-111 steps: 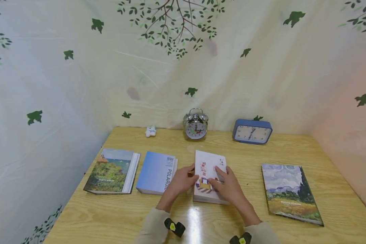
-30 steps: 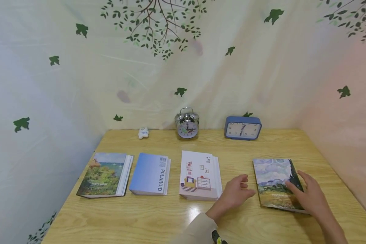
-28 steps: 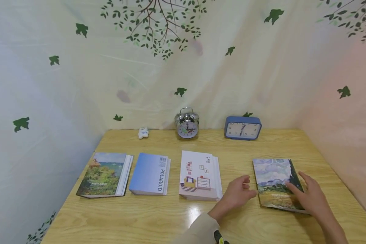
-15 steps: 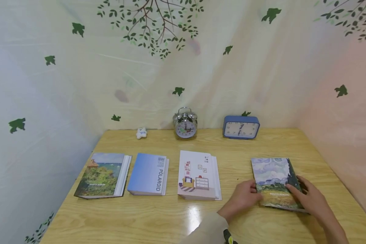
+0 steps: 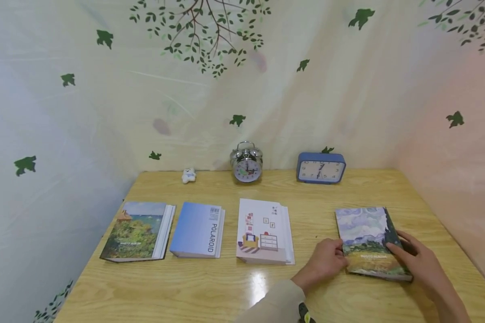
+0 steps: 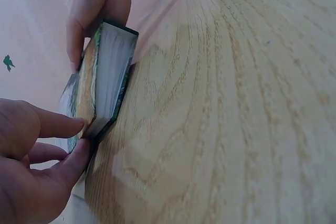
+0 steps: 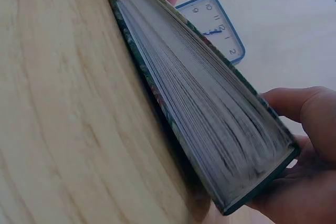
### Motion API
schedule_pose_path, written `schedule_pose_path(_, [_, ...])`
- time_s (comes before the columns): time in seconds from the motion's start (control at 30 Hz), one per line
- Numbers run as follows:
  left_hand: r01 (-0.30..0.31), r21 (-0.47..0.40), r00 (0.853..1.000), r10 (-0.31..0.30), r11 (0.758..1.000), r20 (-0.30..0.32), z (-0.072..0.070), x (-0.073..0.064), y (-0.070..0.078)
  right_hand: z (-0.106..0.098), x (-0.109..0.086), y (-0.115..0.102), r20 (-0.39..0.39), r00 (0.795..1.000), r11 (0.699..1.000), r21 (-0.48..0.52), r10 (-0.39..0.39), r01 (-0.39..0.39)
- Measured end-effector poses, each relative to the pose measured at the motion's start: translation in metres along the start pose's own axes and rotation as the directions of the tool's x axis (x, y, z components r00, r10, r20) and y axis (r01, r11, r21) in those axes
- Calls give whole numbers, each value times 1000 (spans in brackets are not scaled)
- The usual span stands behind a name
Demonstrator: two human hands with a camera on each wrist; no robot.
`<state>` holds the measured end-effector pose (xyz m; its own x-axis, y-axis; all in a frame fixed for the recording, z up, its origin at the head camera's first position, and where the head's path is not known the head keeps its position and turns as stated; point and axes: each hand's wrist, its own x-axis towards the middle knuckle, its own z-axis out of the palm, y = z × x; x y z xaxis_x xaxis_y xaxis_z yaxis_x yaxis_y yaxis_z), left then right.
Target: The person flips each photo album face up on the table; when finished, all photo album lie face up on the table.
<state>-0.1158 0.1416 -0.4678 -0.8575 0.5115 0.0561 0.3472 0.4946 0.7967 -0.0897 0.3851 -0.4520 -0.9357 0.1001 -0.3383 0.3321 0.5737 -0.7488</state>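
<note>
A photo album (image 5: 369, 244) with a painted landscape cover lies at the right of the table, between both hands. My left hand (image 5: 326, 260) pinches its left edge, thumb near the cover's rim, as the left wrist view shows. My right hand (image 5: 424, 264) grips the right edge, thumb on the cover and other fingers partly hidden behind the side. In the right wrist view the album's page block (image 7: 205, 87) faces the camera, and the lower cover looks slightly off the wood near the right hand.
Left of the hands lie a white album (image 5: 262, 231), a blue Polaroid album (image 5: 196, 229) and another painted album (image 5: 135, 231). Along the back stand a white bear figurine (image 5: 189, 175), a silver twin-bell alarm clock (image 5: 247, 163) and a blue rectangular clock (image 5: 321, 168). Patterned cloth (image 5: 186, 98) hangs behind.
Both hands have gone from the white album to the painted one on the right. The left hand has closed in on its left edge, and the right fingers have moved around its side.
</note>
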Motion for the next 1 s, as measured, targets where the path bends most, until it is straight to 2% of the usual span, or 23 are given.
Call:
schedule_pose_path(0.1, [-10, 66, 1000, 11, 998, -9, 0, 2, 0, -2, -2, 1, -10, 1000, 999, 48, -5, 5])
schedule_pose_path(0.33, [92, 140, 996, -90, 986, -21, 1, 5, 5, -5, -10, -5, 30, 999, 990, 139, -19, 15])
schedule_pose_path(0.43, [103, 190, 995, -99, 976, -28, 1, 6, 9, -6, -12, -9, 40, 998, 991, 127, -38, 32])
schedule_pose_path(0.67, [204, 168, 979, -204, 965, -18, 1, 4, 19, -11, -12, -23, 56, 997, 997, 60, -45, 42])
schedule_pose_path(0.8, [227, 187, 974, -228, 956, -14, 2, 5, 22, -13, -12, -28, 52, 998, 1000, -7, -29, 30])
schedule_pose_path(1.0, [284, 126, 957, -290, 950, 27, -2, 7, 26, -15, -13, -34, 70, 997, 1000, 1, -21, 21])
